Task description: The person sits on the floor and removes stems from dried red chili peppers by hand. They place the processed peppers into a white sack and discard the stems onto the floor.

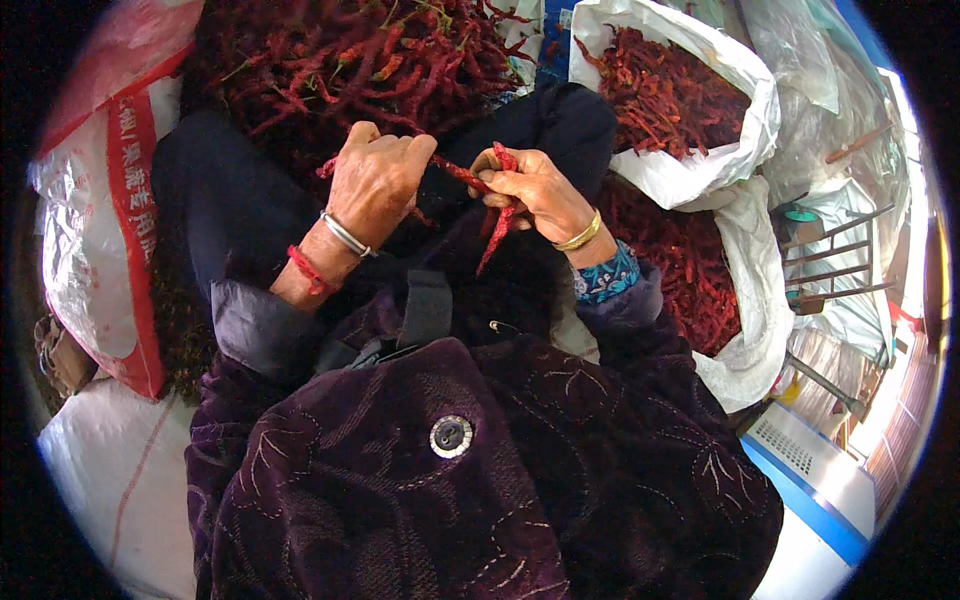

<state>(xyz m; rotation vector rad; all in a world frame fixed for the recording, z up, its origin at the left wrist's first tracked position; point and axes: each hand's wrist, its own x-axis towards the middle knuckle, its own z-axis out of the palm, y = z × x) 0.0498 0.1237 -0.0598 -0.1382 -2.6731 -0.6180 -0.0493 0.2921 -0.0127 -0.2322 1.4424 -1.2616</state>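
Dried red chili peppers are in both of my hands, above my lap. My left hand [382,174], seen from its back, has its fingers curled around peppers; one tip pokes out to its left. A thin red chili pepper [459,172] spans from the left hand's fingers to the right hand's. My right hand [536,184] pinches that pepper's end and also holds other wrinkled peppers [501,236], one pointing down. The left fingertips are hidden behind the hand. Just beyond both hands lies a large heap of red chili peppers [360,67], some with pale stems.
At the right stand a white woven sack [754,97] of chili peppers and, nearer, a second open white sack [757,300] of peppers. A red and white printed bag [90,247] is at the left. Beyond the sacks stands a metal rack [832,259].
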